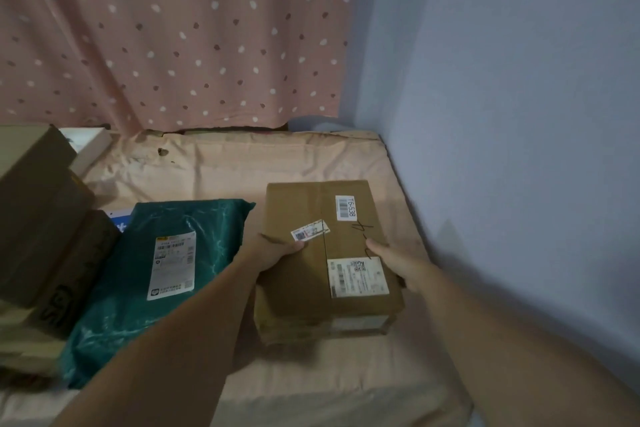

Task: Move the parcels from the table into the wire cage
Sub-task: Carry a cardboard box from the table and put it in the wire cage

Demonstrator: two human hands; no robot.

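A brown cardboard box (294,211) with white labels and a pen mark lies on the table (225,166), which is covered in a peach cloth. My left hand (273,255) grips the box's left edge, thumb on top. My right hand (398,262) holds its right edge, thumb on the lid. To the box's left lies a teal plastic mailer bag (138,302) with a white shipping label. Further left, brown cardboard boxes (38,218) are stacked at the table's edge. No wire cage is in view.
A pink dotted curtain (173,35) hangs behind the table. A pale blue wall (519,114) runs close along the table's right side. A white flat box (90,146) lies at the back left.
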